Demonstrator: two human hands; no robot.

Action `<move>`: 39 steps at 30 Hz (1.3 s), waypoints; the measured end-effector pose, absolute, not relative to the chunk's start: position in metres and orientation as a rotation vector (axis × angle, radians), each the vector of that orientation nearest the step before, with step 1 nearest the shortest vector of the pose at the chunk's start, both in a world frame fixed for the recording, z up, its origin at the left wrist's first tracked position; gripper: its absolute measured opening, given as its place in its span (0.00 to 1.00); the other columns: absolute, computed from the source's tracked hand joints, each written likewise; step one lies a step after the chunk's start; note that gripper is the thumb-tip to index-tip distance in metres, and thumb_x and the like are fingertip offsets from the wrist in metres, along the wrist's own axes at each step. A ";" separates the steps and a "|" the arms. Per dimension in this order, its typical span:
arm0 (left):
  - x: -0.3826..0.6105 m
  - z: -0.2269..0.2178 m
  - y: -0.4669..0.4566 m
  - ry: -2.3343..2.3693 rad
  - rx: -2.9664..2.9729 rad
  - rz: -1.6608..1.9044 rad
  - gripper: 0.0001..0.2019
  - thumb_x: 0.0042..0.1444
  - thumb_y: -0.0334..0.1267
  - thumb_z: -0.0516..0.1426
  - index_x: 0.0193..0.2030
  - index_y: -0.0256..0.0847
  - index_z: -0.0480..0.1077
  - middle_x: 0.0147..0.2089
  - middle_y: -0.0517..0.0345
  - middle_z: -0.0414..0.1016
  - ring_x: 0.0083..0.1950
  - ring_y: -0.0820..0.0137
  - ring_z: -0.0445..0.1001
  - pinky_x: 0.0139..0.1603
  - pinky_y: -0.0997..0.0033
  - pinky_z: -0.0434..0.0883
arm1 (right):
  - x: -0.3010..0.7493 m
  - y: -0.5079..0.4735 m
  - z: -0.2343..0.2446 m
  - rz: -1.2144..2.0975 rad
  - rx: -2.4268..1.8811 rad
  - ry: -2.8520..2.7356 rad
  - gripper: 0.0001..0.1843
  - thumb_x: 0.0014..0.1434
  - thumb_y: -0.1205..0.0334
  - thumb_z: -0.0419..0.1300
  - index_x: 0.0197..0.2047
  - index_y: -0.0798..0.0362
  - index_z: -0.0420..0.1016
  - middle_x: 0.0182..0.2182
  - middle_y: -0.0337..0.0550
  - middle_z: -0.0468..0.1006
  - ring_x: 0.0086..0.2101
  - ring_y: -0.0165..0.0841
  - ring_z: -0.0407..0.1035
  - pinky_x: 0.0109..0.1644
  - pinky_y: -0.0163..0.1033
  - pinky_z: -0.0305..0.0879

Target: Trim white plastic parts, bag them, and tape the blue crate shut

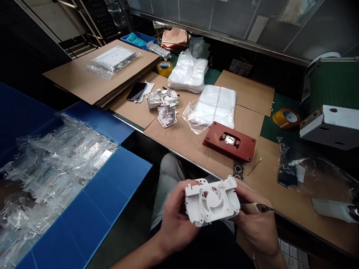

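Above my lap, a white plastic fan housing [213, 203] with a round hub and curved vanes faces up toward me. My left hand [179, 213] is closed around its left side, thumb on the edge. At its right side, my right hand [259, 228] is closed on a slim brown-and-beige hand tool [254, 208] whose near end meets the housing's right edge; its kind is unclear. Some right-hand fingers pass behind the housing, partly hidden. Beyond, several similar white plastic parts [165, 104] lie grouped on the cardboard-covered bench [168, 136].
A red fixture block [230, 142], white bag bundles [214, 106], a phone [137, 91] and tape rolls [286, 118] lie on the bench. Left stands a blue box [117, 186] of bagged parts. A cotton swab [254, 166] and clear plastic bag [322, 175] are at right.
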State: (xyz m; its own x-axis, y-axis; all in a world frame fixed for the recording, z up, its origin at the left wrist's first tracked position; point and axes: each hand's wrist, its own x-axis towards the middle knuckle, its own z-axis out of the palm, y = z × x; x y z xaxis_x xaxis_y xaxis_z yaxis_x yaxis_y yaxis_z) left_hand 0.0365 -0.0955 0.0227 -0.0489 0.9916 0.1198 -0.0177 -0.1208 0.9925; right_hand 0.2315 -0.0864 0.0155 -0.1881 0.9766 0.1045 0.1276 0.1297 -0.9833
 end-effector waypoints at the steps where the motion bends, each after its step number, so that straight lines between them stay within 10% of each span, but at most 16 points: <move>1: 0.036 0.022 -0.096 1.178 1.270 1.341 0.19 0.48 0.34 0.69 0.47 0.47 0.71 0.37 0.61 0.80 0.33 0.67 0.77 0.33 0.72 0.75 | 0.230 -0.087 0.016 1.181 -1.122 -1.497 0.21 0.60 0.46 0.67 0.55 0.40 0.80 0.49 0.43 0.80 0.49 0.42 0.73 0.50 0.40 0.71; 10: 0.032 0.022 -0.105 1.184 1.346 1.329 0.18 0.52 0.35 0.66 0.48 0.49 0.70 0.34 0.63 0.78 0.28 0.71 0.74 0.29 0.74 0.73 | 0.222 -0.093 0.024 1.290 -1.052 -1.422 0.23 0.58 0.48 0.69 0.56 0.42 0.80 0.46 0.46 0.80 0.33 0.36 0.71 0.34 0.38 0.69; 39: 0.034 0.024 -0.110 1.122 1.579 1.389 0.22 0.51 0.26 0.62 0.53 0.41 0.65 0.41 0.53 0.77 0.34 0.70 0.75 0.31 0.73 0.73 | 0.230 -0.101 0.000 1.336 -1.113 -1.355 0.23 0.59 0.42 0.66 0.53 0.44 0.81 0.34 0.43 0.78 0.32 0.38 0.69 0.34 0.40 0.68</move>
State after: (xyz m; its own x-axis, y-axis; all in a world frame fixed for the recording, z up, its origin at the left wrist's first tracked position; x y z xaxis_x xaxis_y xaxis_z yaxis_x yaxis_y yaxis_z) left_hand 0.0339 -0.1098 0.0244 0.0316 0.9387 0.3432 0.1376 -0.3441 0.9288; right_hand 0.2304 -0.1009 -0.0004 -0.1860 0.9825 0.0083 0.0053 0.0095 -0.9999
